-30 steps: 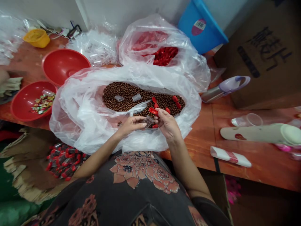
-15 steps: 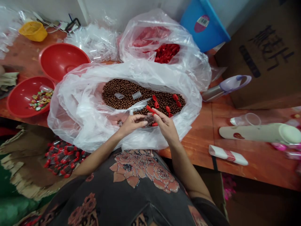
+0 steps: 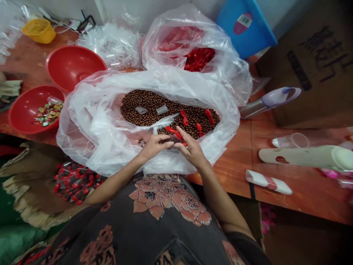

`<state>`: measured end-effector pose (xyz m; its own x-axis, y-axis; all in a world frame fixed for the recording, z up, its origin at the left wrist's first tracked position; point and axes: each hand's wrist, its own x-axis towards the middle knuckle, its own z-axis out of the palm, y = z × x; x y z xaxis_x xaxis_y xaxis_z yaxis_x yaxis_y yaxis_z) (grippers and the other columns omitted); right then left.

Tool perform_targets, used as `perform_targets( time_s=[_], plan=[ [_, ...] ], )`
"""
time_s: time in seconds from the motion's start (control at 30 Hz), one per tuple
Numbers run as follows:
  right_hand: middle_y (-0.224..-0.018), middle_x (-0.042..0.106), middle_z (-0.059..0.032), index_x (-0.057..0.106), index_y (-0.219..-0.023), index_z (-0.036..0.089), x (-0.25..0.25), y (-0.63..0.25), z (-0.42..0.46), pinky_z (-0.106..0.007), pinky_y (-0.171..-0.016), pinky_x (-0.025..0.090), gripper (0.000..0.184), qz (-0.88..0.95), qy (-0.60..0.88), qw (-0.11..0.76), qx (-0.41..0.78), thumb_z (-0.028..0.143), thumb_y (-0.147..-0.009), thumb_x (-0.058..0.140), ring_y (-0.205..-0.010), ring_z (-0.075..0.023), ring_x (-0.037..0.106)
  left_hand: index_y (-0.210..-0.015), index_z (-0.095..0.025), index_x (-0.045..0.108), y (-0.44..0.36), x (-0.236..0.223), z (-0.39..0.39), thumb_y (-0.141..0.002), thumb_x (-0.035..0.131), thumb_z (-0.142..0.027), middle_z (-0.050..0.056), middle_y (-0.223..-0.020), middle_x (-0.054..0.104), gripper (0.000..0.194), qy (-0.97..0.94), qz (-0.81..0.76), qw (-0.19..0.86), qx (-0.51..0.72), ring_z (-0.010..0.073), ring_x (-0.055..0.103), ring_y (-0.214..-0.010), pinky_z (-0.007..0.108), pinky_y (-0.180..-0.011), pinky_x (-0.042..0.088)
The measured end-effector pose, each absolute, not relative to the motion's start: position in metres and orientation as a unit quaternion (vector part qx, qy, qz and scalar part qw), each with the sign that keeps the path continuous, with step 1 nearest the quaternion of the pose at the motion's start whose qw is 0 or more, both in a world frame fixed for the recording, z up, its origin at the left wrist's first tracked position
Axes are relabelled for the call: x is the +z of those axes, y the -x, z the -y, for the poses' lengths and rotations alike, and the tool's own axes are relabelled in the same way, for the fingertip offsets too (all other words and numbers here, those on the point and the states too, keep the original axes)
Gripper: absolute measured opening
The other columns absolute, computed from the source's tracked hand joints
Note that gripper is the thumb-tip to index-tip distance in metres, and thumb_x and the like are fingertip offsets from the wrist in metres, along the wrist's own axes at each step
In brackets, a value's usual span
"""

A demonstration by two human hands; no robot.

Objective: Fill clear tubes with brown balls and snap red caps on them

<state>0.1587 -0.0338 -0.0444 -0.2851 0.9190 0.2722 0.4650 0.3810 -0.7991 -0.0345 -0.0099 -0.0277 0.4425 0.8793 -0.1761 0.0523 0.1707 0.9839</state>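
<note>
Closer together the left hand (image 3: pixel 154 146) and right hand (image 3: pixel 192 150) have been brought; a small clear plastic piece (image 3: pixel 175 138) is pinched between them; brown beads (image 3: pixel 162 106) are lying at twelve o'clock.

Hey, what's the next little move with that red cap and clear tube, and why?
Probably press the red cap onto the clear tube. The left hand holds the tube, while the right hand has the cap right beside it. Fingers partly hide the tube, so I can't be sure its end is open.
</note>
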Motion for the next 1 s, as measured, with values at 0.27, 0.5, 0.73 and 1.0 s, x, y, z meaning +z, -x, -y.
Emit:
perform_targets(
  time_s=[0.27,0.5,0.73,1.0],
  plan=[
    [-0.131,0.057,-0.0146,0.034,-0.142,0.024,-0.044,-0.149,0.034,-0.051,-0.100,0.051,0.074,0.763,0.477,0.412,0.146,0.035,-0.081,0.073,-0.122,-0.0295,0.058,-0.109,-0.015,0.072,0.025,-0.026,0.016,-0.074,0.077,-0.036,0.009,-0.106,0.075,0.042,-0.472,-0.417,0.684,0.367,0.0187,0.069,-0.092,0.035,-0.089,0.054],
    [-0.122,0.063,-0.0117,0.044,-0.132,0.025,-0.039,-0.146,0.039,-0.048,-0.096,0.048,0.060,0.790,0.489,0.353,0.112,0.040,-0.080,0.069,-0.114,-0.0295,0.061,-0.105,-0.016,0.069,0.025,-0.026,0.018,-0.084,0.036,-0.080,0.014,-0.090,0.074,0.075,-0.306,-0.397,0.817,0.286,0.0238,0.070,-0.091,0.034,-0.073,0.057],
    [-0.130,0.052,-0.0133,0.043,-0.135,0.026,-0.042,-0.138,0.048,-0.049,-0.103,0.043,0.062,0.822,0.457,0.306,0.145,0.038,-0.080,0.069,-0.124,-0.0317,0.050,-0.106,-0.015,0.069,0.025,-0.011,0.015,-0.096,0.030,-0.058,0.011,-0.074,0.071,0.059,-0.223,-0.398,0.855,0.247,0.0242,0.070,-0.083,0.035,-0.068,0.057],
    [-0.136,0.052,-0.0152,0.030,-0.142,0.024,-0.041,-0.137,0.044,-0.053,-0.108,0.037,0.073,0.830,0.457,0.299,0.112,0.044,-0.081,0.066,-0.128,-0.0335,0.049,-0.111,-0.016,0.064,0.017,-0.014,0.023,-0.094,0.038,-0.039,0.003,-0.059,0.059,0.039,-0.269,-0.413,0.806,0.328,0.0154,0.057,-0.056,0.031,-0.059,0.051]
  ],
)
